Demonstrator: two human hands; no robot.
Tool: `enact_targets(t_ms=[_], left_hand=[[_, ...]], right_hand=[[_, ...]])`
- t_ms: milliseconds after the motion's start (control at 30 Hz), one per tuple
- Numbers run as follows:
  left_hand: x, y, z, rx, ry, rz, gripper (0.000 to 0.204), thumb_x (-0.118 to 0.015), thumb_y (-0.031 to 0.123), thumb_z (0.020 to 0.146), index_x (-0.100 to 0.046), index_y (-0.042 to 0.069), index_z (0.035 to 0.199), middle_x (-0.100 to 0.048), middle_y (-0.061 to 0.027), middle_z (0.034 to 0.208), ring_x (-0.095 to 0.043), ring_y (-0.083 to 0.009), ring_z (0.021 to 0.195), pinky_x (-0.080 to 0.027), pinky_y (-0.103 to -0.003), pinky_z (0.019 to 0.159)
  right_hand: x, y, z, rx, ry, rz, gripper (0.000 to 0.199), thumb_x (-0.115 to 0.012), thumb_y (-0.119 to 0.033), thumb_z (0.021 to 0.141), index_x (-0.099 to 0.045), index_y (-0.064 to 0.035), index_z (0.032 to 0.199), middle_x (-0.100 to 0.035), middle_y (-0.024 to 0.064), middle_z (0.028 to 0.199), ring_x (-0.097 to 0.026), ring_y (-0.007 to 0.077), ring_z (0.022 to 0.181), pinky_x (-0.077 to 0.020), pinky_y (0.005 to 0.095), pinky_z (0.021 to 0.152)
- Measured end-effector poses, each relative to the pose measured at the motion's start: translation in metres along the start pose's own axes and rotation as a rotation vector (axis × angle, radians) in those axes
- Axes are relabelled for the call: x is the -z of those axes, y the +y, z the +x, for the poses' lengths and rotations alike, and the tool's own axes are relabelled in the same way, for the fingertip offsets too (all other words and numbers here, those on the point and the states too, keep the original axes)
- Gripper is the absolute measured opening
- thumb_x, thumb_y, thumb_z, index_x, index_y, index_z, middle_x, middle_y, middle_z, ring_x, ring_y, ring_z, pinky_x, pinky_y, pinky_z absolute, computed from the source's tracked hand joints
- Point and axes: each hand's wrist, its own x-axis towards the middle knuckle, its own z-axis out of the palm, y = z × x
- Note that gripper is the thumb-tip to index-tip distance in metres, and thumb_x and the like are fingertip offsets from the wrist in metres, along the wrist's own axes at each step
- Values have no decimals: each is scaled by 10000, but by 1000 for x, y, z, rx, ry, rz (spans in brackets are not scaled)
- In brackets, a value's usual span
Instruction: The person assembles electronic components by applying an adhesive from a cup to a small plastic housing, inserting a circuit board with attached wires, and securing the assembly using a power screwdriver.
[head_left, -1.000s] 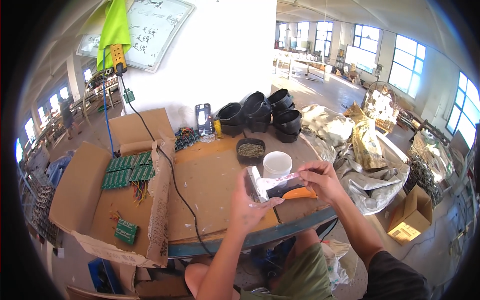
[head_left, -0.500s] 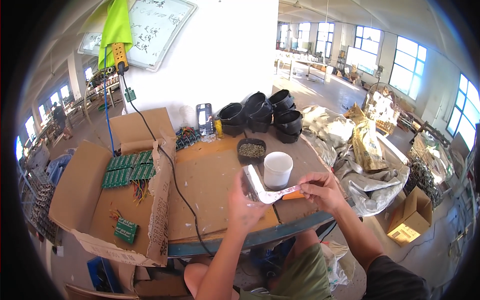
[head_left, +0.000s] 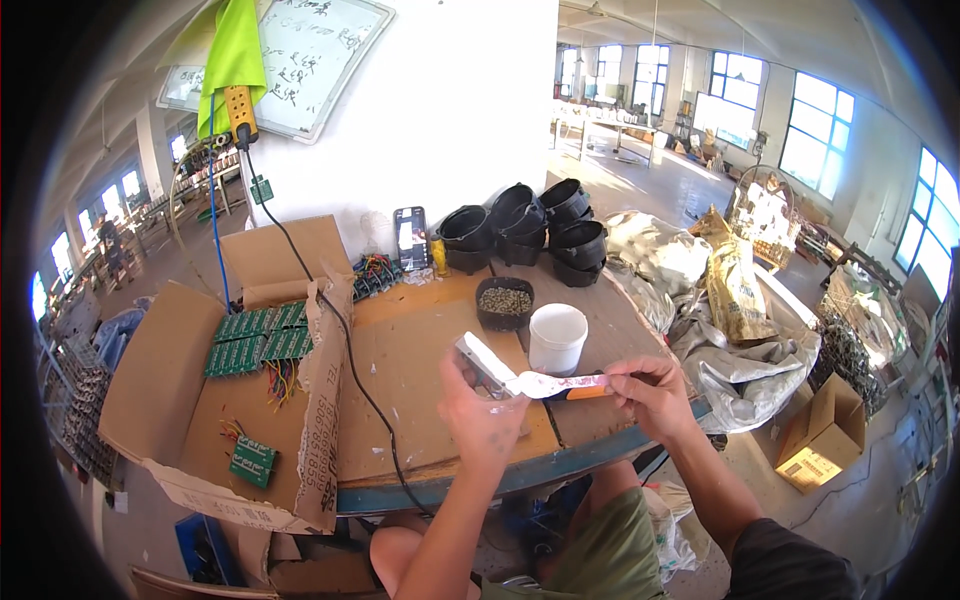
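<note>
Your left hand (head_left: 482,418) has drifted left with the grey, white-faced rectangular block (head_left: 487,362), now tilted above the table (head_left: 560,463), and your right hand (head_left: 652,398) has come slightly nearer. Your left fingers curl around the block; your right fingers pinch one end of the stained white flat spatula (head_left: 565,384), its other end at the block's near right edge. The table's blue near edge runs beneath your forearms, and your right hand is near its right end. Leftward you have room over the brown cardboard sheet (head_left: 400,370), as far as the black cable (head_left: 348,354) and open cardboard box (head_left: 165,372). On the far side, the round white plastic tub (head_left: 557,340) and black cup of granules (head_left: 505,303) stand in the way, with black plastic pots (head_left: 518,222) behind.
</note>
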Motion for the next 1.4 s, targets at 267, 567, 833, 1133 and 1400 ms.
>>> enact_targets(t_ms=[267,567,833,1133,1400], left_hand=[[1,-4,2,107,-263,-223,835,-938,135,620,-493,-60,1299,-673,-171,1137,-687,-230,992,-568,-357,837],[12,16,3,271,-585,-426,773,-901,24,655,-496,-18,1312,-646,-67,986,-630,-121,814,-566,-282,728],[15,20,3,162,-640,-419,780,-888,-5,650,-492,-8,1322,-618,-54,936,-617,-118,793,-559,-303,740],[11,8,1,102,-533,-188,808,-908,65,645,-479,-31,1323,-651,-141,1101,-661,-210,954,-561,-347,853],[4,-26,6,241,-371,-45,813,-920,199,675,-465,-87,1285,-670,-159,1101,-665,-212,987,-566,-346,838]], right_hand=[[1,-15,19,56,-112,-37,108,-699,-10,891,-740,7,989,-721,60,825,-609,76,649,-449,208,544],[13,-30,51,80,-160,-144,123,-700,-19,892,-743,-3,1007,-719,55,839,-608,85,656,-474,225,560],[18,-43,69,144,-156,-226,103,-698,-27,891,-747,-10,979,-715,35,837,-596,78,668,-461,223,574],[29,-28,88,201,-19,-171,113,-692,-37,896,-732,1,995,-700,37,815,-592,80,662,-451,222,567],[53,0,144,92,-23,-712,210,-691,-71,844,-696,77,992,-666,65,681,-606,97,566,-495,239,516]])
